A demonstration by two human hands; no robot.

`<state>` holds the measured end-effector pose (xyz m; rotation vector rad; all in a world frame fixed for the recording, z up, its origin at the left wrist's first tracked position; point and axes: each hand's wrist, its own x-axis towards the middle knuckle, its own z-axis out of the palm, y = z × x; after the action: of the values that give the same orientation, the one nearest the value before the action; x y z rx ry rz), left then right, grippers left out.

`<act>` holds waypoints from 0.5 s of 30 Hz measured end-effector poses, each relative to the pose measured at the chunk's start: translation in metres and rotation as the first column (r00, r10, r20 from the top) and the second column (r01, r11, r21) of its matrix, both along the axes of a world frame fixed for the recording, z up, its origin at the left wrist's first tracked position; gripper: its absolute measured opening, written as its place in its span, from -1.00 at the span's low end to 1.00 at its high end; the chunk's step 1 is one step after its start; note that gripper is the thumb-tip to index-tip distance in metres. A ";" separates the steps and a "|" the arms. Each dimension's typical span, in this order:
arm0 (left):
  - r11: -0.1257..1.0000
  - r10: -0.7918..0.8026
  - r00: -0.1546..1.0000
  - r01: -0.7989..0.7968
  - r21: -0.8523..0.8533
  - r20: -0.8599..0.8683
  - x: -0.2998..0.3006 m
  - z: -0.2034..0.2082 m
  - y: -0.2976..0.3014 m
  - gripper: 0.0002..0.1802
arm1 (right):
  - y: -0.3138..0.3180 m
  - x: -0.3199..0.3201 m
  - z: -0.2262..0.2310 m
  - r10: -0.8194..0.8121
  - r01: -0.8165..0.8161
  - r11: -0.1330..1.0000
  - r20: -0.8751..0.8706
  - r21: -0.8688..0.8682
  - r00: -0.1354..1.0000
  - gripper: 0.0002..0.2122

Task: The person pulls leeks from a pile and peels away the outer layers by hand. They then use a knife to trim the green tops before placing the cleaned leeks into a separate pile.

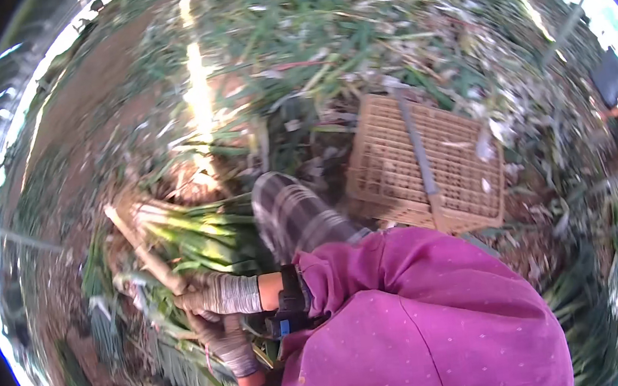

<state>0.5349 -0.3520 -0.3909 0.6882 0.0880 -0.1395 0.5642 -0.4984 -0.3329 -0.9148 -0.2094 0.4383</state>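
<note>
My right hand (218, 293), in a worn glove with a grey wrapped cuff, is closed round a pale wooden stick (140, 245) that slants up and left. Just below it is my left hand (227, 343), gloved too; its fingers look curled, but leaves and blur hide what they hold. Beyond the hands lies a bundle of leeks or large green onions (197, 235), its roots to the left and green stems to the right. The stick crosses beside the root end. Loose green leaves lie under and around my left hand.
My knee in plaid trousers (296, 213) is beside the bundle. An upturned tan plastic crate (395, 150) stands to the right, with a long-bladed knife (417, 144) lying across it. Leaves and pale peelings (413, 39) litter the ground. Another person (613, 78) is at the far right.
</note>
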 end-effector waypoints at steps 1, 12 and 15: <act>0.915 0.089 0.975 -0.161 0.370 0.205 0.010 -0.014 -0.008 -0.50 | -0.012 -0.004 0.011 -0.007 0.007 0.999 -0.006 -0.049 1.000 -0.72; -0.392 0.131 0.955 -0.196 0.899 0.265 -0.049 0.167 0.087 -0.39 | -0.303 -0.176 -0.087 -0.753 0.655 0.435 0.150 -0.618 0.641 -0.77; -0.350 0.270 0.948 -0.064 0.935 0.166 -0.084 0.100 0.136 -0.45 | -0.397 -0.252 -0.196 -0.907 0.548 0.097 0.153 -0.831 0.392 -0.78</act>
<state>0.4512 -0.2164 -0.2907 2.5334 0.5107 0.3052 0.3125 -0.8956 -0.5292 -1.6481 0.9981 -0.3822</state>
